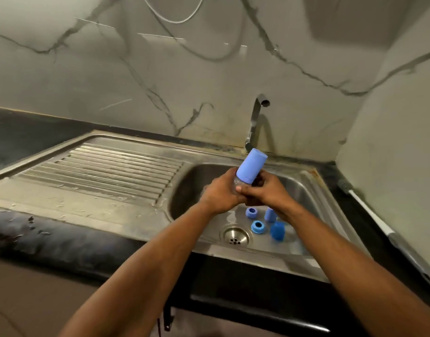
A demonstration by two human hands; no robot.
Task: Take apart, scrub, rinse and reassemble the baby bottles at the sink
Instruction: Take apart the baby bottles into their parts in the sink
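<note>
Over the steel sink basin (303, 190) I hold a baby bottle with a tall blue cap (251, 165) that tilts up to the right. My left hand (220, 194) grips the clear bottle body, mostly hidden under my fingers. My right hand (265, 190) grips the bottle just under the blue cap. On the basin floor lie two blue screw rings (250, 212) (257, 226) and two blue caps (269, 214) (277, 230), close to the drain (235, 235).
A chrome tap (255, 122) rises behind the basin, with no water running. The ribbed drainboard (107, 171) lies to the left, wet in places. A bottle brush with a white handle (369, 210) lies on the dark counter at the right, against the marble wall.
</note>
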